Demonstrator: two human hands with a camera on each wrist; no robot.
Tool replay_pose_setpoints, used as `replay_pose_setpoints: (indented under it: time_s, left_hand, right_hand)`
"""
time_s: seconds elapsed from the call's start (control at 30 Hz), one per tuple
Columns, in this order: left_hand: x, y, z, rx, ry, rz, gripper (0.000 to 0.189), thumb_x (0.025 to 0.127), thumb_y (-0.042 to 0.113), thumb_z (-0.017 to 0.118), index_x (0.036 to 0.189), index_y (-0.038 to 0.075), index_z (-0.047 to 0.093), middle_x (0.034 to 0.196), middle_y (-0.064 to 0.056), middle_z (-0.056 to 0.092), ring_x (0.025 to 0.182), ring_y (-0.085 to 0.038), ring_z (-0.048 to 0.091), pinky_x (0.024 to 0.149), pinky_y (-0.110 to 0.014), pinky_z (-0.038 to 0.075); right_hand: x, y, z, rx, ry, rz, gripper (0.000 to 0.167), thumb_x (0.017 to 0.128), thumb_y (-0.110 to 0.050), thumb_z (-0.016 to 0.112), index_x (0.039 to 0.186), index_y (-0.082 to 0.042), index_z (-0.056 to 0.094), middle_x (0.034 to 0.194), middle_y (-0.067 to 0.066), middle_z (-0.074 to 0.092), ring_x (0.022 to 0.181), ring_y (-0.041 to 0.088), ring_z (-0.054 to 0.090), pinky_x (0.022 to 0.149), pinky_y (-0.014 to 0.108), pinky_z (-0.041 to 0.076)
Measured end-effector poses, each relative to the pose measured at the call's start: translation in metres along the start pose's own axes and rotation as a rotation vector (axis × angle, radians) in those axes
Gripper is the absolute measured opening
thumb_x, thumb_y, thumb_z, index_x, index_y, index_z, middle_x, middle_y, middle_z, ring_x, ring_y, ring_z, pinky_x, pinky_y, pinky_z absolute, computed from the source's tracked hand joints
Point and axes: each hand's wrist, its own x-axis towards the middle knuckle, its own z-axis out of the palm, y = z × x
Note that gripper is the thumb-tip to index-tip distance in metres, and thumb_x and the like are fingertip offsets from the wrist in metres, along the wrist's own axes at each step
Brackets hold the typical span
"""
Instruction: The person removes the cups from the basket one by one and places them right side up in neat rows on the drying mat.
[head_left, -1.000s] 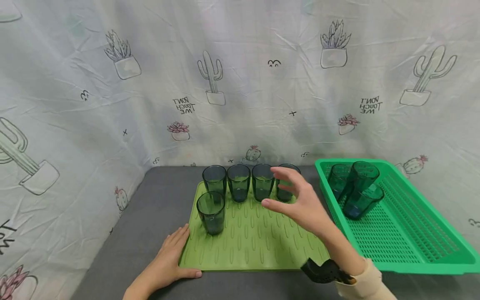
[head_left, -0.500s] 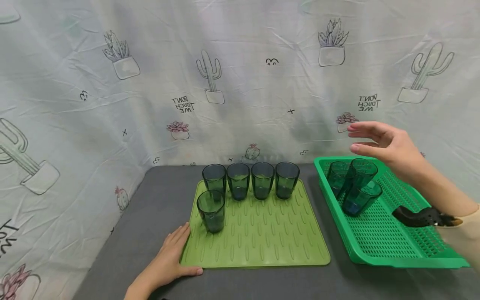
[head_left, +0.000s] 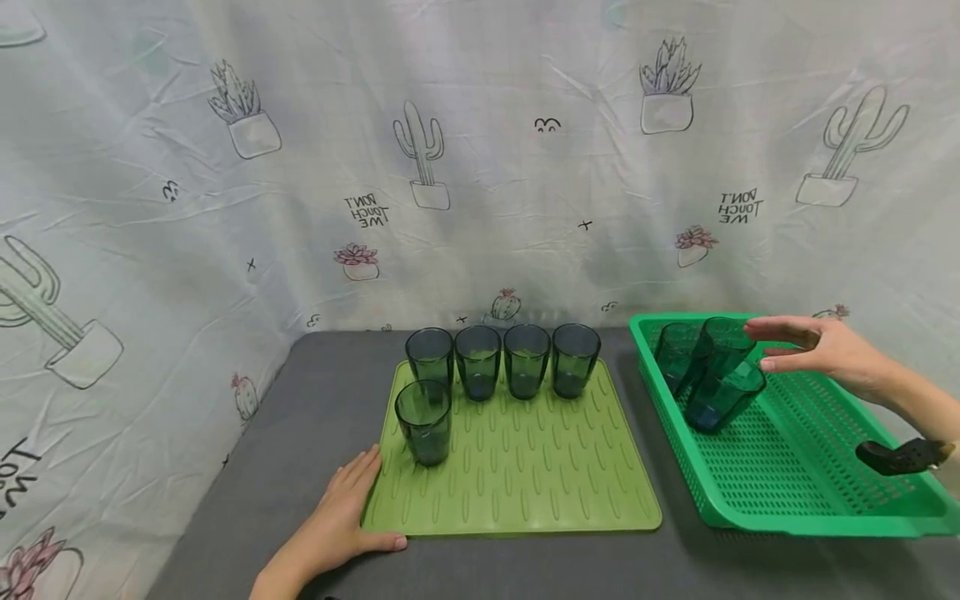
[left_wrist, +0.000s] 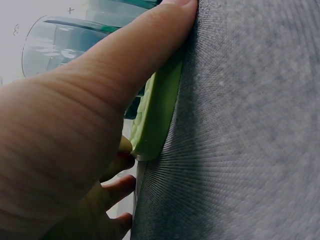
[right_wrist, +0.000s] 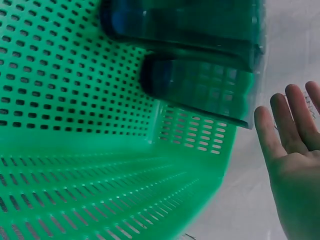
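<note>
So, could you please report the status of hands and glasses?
Left hand at edge of green mat. Right hand empty, near three glasses in basket. Five glasses standing on mat. Nothing visibly blocking.

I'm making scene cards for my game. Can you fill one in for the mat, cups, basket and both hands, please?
Mat: green, bumpy
Mat cups: five, upright; four in back, one in front
Basket: green, right of mat
Basket cups: three, at least one tilted
Left hand: touching mat's near left corner
Right hand: near basket cups, holding nothing
</note>
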Motion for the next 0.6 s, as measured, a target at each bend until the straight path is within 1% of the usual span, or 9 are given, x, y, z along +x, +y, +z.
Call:
replay_pose_setpoints:
  time_s: [0.1, 0.23, 0.4, 0.6]
  left_hand:
    - [0.001, 0.001, 0.000, 0.004, -0.005, 0.000, 0.128, 0.067, 0.075, 0.073, 0.154, -0.005, 0.023, 0.158, -0.023, 0.020, 0.144, -0.043, 0.015, 0.111, -0.064, 0.010]
    - [0.001, 0.000, 0.000, 0.010, -0.006, -0.001, 0.127, 0.067, 0.075, 0.072, 0.153, -0.006, 0.024, 0.158, -0.023, 0.020, 0.143, -0.044, 0.016, 0.111, -0.064, 0.010]
    - [0.002, 0.001, 0.000, 0.008, -0.008, -0.001, 0.127, 0.067, 0.074, 0.073, 0.153, -0.006, 0.024, 0.158, -0.022, 0.020, 0.144, -0.043, 0.016, 0.111, -0.064, 0.010]
    - [0.001, 0.001, 0.000, 0.007, -0.006, 0.000, 0.128, 0.067, 0.074, 0.073, 0.153, -0.005, 0.024, 0.159, -0.022, 0.020, 0.144, -0.043, 0.015, 0.111, -0.063, 0.009]
  right_hand:
    - [-0.002, 0.007, 0.001, 0.009, -0.020, -0.020, 0.055, 0.090, 0.004, 0.067, 0.142, 0.004, 0.047, 0.134, -0.002, 0.059, 0.111, 0.007, 0.061, 0.083, 0.023, 0.052]
    - [-0.003, 0.012, 0.002, -0.022, -0.015, -0.029, 0.055, 0.087, 0.004, 0.071, 0.139, 0.002, 0.051, 0.132, 0.005, 0.061, 0.112, 0.007, 0.060, 0.081, 0.022, 0.052]
    - [-0.006, 0.018, 0.005, -0.042, -0.006, -0.030, 0.056, 0.086, 0.003, 0.073, 0.138, 0.004, 0.052, 0.129, 0.006, 0.062, 0.112, 0.008, 0.059, 0.080, 0.021, 0.051]
    - [-0.006, 0.022, 0.013, -0.040, -0.064, -0.054, 0.059, 0.088, 0.000, 0.072, 0.142, 0.003, 0.048, 0.135, 0.007, 0.058, 0.118, 0.004, 0.055, 0.083, 0.021, 0.050]
